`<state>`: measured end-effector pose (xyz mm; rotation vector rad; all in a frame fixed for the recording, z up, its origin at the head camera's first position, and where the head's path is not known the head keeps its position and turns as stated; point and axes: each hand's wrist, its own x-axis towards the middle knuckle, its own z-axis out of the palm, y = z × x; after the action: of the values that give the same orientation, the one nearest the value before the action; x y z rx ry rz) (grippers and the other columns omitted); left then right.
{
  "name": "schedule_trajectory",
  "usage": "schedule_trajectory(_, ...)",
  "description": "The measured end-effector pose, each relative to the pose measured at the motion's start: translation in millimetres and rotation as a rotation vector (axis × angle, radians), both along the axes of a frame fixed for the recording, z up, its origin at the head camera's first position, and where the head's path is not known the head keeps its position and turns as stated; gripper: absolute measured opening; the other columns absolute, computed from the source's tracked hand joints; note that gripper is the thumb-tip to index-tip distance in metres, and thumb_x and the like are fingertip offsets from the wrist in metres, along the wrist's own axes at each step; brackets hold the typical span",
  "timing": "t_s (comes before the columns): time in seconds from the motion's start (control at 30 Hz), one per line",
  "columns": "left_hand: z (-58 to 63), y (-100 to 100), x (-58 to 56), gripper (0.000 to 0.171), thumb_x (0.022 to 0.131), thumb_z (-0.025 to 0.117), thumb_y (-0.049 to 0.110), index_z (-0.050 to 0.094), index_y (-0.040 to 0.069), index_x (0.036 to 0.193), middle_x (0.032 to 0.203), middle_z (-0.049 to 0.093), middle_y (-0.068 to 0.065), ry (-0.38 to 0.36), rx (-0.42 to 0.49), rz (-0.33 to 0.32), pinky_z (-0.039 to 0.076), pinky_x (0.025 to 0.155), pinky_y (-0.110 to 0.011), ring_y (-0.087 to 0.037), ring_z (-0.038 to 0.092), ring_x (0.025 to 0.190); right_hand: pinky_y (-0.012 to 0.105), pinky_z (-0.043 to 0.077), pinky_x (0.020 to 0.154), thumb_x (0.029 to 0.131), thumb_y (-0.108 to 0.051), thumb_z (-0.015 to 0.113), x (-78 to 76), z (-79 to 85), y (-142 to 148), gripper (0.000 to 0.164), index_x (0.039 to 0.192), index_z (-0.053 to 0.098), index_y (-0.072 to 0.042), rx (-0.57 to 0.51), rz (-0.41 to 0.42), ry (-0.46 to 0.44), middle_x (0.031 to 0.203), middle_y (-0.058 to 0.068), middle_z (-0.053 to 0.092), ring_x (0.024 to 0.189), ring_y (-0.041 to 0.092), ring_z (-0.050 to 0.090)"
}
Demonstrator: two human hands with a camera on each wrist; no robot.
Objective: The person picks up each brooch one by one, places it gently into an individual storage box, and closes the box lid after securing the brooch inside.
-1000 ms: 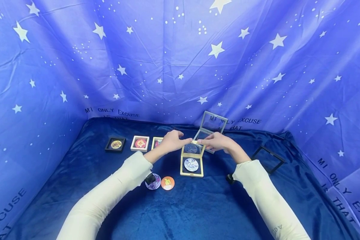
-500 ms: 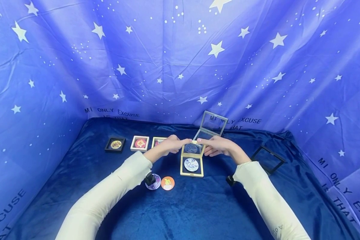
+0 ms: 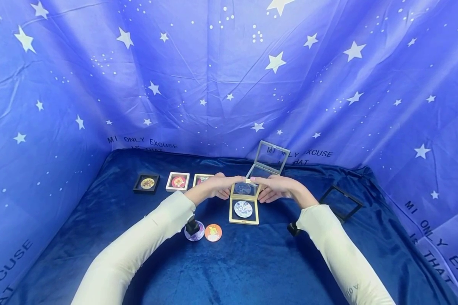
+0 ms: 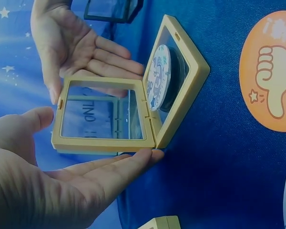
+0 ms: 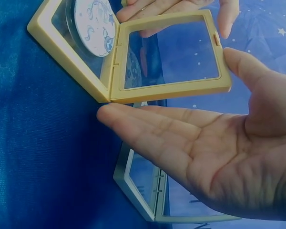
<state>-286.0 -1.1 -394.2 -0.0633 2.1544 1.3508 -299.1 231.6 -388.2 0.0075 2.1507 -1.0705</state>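
Note:
In the head view, a yellow hinged display case point(image 3: 233, 220) stands part open, its clear-film lid raised towards the back. A round blue-and-white badge point(image 3: 243, 209) lies on the base's film. My left hand point(image 3: 218, 186) is at the lid's left side. Its thumb is by the top edge, and straight fingers point(image 4: 105, 183) reach along the side to the hinge corner. Mirroring it on the other side is my right hand point(image 3: 278, 186), thumb at the top edge, with extended fingers point(image 5: 148, 129) touching near the hinge. Neither hand's fingers curl round the frame.
Behind the hands, a grey display case point(image 3: 274, 142) stands with its lid up. A black frame point(image 3: 351, 216) lies to the right. Leftwards are a black case point(image 3: 146, 190), a white case point(image 3: 178, 190) and another partly hidden. Orange point(image 3: 213, 233) and purple point(image 3: 198, 237) badges lie in front.
Both hands have shifted down along the lid's sides; their fingers came from behind the lid and straightened outward. The yellow case and the badge have stayed in place.

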Motion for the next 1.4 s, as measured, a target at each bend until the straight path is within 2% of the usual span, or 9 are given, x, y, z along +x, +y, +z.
schedule_trajectory(0.23, -0.9, -1, -4.0, 0.087, 0.090, 0.067, 0.057, 0.044, -0.008, 0.145, 0.123, 0.066, -0.028, -0.018, 0.009, -0.001, 0.057, 0.097, -0.041, -0.036, 0.068, 0.112, 0.044, 0.055, 0.101, 0.100, -0.063, 0.047, -0.1, 0.1, 0, 0.083, 0.139, 0.051, 0.011, -0.006, -0.006, -0.007, 0.121, 0.024, 0.071, 0.113, 0.032, 0.071)
schedule_trajectory(0.47, 0.4, -3, -8.9, 0.083, 0.088, 0.070, 0.054, 0.050, -0.007, 0.140, 0.121, 0.068, -0.025, -0.025, 0.023, -0.014, 0.055, 0.100, -0.042, -0.034, 0.069, 0.111, 0.045, 0.052, 0.105, 0.100, -0.060, 0.050, -3.1, -2.5, -1, 0.079, 0.137, 0.055, 0.009, -0.029, 0.004, 0.008, 0.125, 0.025, 0.070, 0.117, 0.033, 0.069)
schedule_trajectory(0.77, -0.8, -9, -13.4, 0.086, 0.086, 0.073, 0.054, 0.049, -0.006, 0.141, 0.125, 0.066, -0.023, -0.019, 0.040, -0.021, 0.053, 0.104, -0.043, -0.033, 0.067, 0.114, 0.044, 0.052, 0.106, 0.100, -0.060, 0.052, -7.4, -7.7, -4, 0.077, 0.137, 0.057, 0.007, -0.034, -0.001, 0.025, 0.130, 0.024, 0.067, 0.122, 0.033, 0.066)
schedule_trajectory(1.13, -1.1, -14, -13.4, 0.087, 0.086, 0.075, 0.050, 0.044, -0.006, 0.145, 0.132, 0.063, -0.024, -0.024, 0.055, -0.053, 0.051, 0.106, -0.043, -0.031, 0.066, 0.117, 0.042, 0.052, 0.105, 0.098, -0.059, 0.056, -6.9, -11.5, -3, 0.072, 0.132, 0.062, 0.005, -0.054, -0.003, 0.050, 0.125, 0.021, 0.070, 0.119, 0.029, 0.068)
schedule_trajectory(1.23, -0.7, -16, -13.3, 0.076, 0.087, 0.076, 0.047, 0.051, -0.006, 0.136, 0.131, 0.063, -0.022, -0.035, 0.061, -0.071, 0.050, 0.108, -0.043, -0.029, 0.066, 0.116, 0.043, 0.051, 0.106, 0.099, -0.057, 0.057, -6.7, -12.9, -2, 0.072, 0.136, 0.059, 0.005, -0.071, 0.016, 0.050, 0.129, 0.021, 0.069, 0.121, 0.030, 0.067)
schedule_trajectory(1.33, -0.3, -18, -13.9, 0.051, 0.087, 0.077, 0.042, 0.061, -0.001, 0.110, 0.121, 0.063, -0.014, -0.052, 0.074, -0.091, 0.049, 0.109, -0.043, -0.025, 0.065, 0.110, 0.043, 0.050, 0.108, 0.100, -0.053, 0.058, -6.4, -13.9, -1, 0.070, 0.139, 0.057, 0.005, -0.081, 0.035, 0.047, 0.133, 0.022, 0.066, 0.126, 0.032, 0.064)
schedule_trajectory(1.4, -1.2, -19, -14.9, 0.041, 0.087, 0.078, 0.040, 0.061, 0.003, 0.090, 0.109, 0.062, -0.008, -0.054, 0.078, -0.105, 0.049, 0.109, -0.042, -0.022, 0.064, 0.103, 0.043, 0.048, 0.110, 0.100, -0.050, 0.059, -6.2, -14.2, 0, 0.068, 0.140, 0.056, 0.004, -0.083, 0.050, 0.046, 0.136, 0.023, 0.064, 0.128, 0.033, 0.062)
